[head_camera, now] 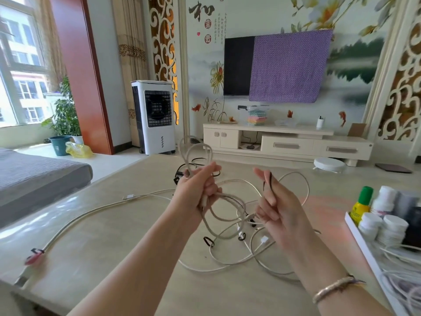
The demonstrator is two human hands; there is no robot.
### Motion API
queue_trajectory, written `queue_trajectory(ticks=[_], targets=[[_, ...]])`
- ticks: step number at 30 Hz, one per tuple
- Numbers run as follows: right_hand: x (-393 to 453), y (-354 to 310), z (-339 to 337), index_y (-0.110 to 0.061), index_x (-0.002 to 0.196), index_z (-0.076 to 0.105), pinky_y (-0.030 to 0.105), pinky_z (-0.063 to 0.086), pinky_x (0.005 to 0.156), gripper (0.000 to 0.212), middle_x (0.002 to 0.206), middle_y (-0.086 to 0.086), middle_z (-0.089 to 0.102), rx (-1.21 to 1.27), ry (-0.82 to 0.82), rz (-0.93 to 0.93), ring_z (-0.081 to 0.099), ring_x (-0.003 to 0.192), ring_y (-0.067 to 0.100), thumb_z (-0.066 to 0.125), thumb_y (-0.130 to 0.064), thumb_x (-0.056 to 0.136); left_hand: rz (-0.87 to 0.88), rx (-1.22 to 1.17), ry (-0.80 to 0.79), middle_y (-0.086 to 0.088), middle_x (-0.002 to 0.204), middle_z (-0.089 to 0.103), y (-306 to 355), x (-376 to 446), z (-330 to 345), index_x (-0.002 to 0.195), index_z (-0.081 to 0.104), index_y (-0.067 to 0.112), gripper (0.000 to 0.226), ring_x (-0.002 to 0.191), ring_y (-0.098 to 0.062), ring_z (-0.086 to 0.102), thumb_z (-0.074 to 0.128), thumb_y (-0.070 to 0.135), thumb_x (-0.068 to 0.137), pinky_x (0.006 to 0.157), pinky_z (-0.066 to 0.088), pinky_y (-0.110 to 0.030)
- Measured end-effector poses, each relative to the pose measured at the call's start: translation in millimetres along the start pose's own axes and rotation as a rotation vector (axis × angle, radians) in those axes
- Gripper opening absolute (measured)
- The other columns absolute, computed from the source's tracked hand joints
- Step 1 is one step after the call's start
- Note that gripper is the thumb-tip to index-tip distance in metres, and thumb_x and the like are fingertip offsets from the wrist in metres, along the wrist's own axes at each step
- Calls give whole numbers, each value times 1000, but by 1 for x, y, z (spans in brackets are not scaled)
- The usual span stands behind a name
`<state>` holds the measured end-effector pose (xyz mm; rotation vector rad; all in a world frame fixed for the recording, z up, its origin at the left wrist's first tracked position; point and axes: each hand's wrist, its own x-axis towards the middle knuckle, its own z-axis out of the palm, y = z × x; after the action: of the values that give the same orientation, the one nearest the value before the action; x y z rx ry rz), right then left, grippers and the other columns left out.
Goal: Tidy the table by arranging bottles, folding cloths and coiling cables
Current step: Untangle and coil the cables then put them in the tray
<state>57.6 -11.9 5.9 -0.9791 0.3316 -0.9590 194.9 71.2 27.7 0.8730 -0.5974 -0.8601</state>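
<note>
A: Where are the hands?

B: Both are raised at the centre of the frame, above the table (95,242). The left hand (193,190) has its fingers curled round a bunch of white cable loops (196,151); one loop stands up above the fist, others hang below it.

A: And the right hand?

B: The right hand (275,206) is just right of centre, palm turned toward the camera. A thin black band (270,182) runs over its upper fingers, pinched there, and the lower fingers are curled in. A bracelet (335,287) sits on that wrist, lower right.

A: Where is the rest of the cabling?

B: A tangle of white cables (239,254) lies on the table under and between the hands, in the lower middle of the frame. One long braided cable (91,212) runs off toward the lower left, ending near a blurred red and black clip (34,255). A black cable (193,164) lies farther back, behind the left hand.

A: Any bottles?

B: Yes, at the right edge, in a white tray (360,236): a yellow bottle with a green cap (362,205) and several white bottles (385,222) packed beside it. More white cable lies at the lower right corner, below the tray.

A: Cloths?

B: I cannot make out any on the table.
</note>
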Motion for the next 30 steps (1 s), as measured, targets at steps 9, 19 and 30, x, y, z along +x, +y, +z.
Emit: queue_trajectory(ticks=[9,19,30], targets=[[-5,30,27,-13,111,57,33,38,95,26,114,1,66,-68,44,96,59,111,18,34,-19,100,198,-165,233,3,53,45,-8,12,-1,88,65,8,10,43,-7,50,60,15,93,57,52,-24],[-8,49,34,-4,79,50,45,50,54,60,48,0,44,-492,208,-354,47,42,15,39,-63,85,158,-153,211,0,58,52,-18,1,9,97,66,9,10,55,-12,61,65,15,90,72,54,-29],[-5,44,34,-16,74,63,24,33,36,47,43,-9,47,-346,289,-326,40,37,8,40,-48,98,69,-178,-87,-2,67,62,-33,-12,22,96,65,12,29,90,-24,70,67,31,75,84,53,-35]])
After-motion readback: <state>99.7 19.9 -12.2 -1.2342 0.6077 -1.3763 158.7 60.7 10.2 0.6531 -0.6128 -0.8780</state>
